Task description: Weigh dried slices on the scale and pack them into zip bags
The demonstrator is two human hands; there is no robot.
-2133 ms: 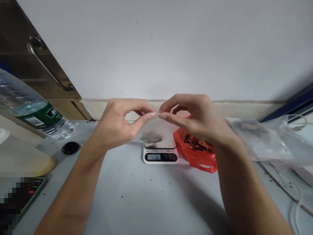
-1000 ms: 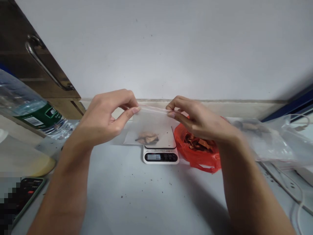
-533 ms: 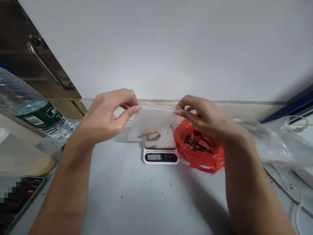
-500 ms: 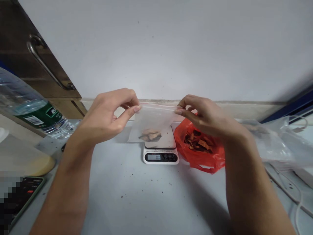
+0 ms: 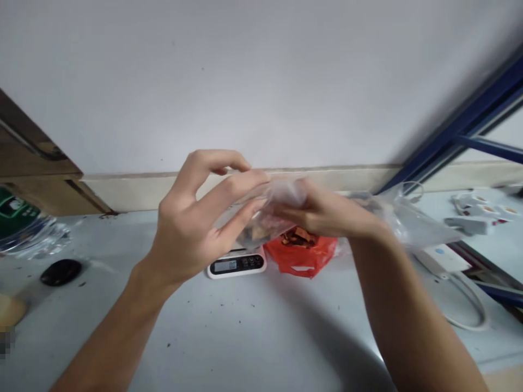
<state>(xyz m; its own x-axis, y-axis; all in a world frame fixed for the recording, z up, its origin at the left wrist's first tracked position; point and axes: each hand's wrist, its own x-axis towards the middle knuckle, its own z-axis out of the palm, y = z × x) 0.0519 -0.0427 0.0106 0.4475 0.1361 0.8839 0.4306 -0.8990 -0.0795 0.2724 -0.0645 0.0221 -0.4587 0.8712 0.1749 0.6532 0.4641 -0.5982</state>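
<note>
A translucent plastic bag (image 5: 256, 231) with brownish dried slices in its lower part hangs over the scale, tilted and crumpled at the top. My left hand (image 5: 196, 223) pinches its upper edge between thumb and forefinger, the other fingers curled above. Closed round the opposite top part is my right hand (image 5: 321, 207), its fingertips blurred and partly hidden by the plastic. Under the bag, the white digital kitchen scale (image 5: 237, 265) shows only its front with a lit display. Right of it, an open red plastic bag (image 5: 302, 258) contains dark dried pieces (image 5: 300, 237).
Clear plastic bags (image 5: 420, 218) lie right of my right forearm, near a white box (image 5: 443, 258) with a cable. A black oval object (image 5: 61, 272) and a bottle (image 5: 24, 223) stand at left. Dark crumbs dot the table (image 5: 229, 348); a wall rises behind.
My hands have come closer together, and the bag, stretched flat between them before, is now bunched and tilted. The camera view has swung to the right.
</note>
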